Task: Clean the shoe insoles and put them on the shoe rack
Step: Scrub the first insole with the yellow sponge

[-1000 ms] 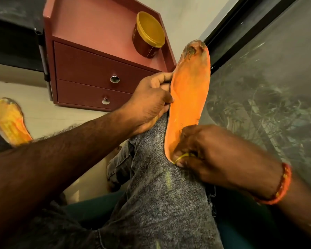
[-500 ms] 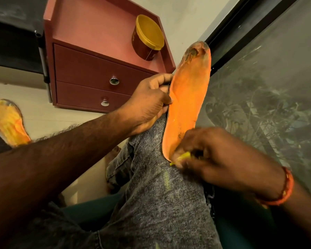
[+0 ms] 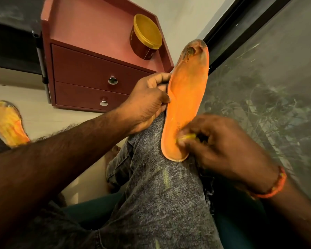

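- Orange insole [image 3: 185, 97] lies lengthwise along the knee, worn toe pointing away.
- Left hand [image 3: 147, 97] pinches its edge.
- Right hand [image 3: 223, 150] fingers, curled, press a small yellow piece [image 3: 188, 137] at the heel.

Single head-worn view, looking steeply down, close over raised knee [image 3: 162, 177]; drawer cabinet [image 3: 90, 72] far left.
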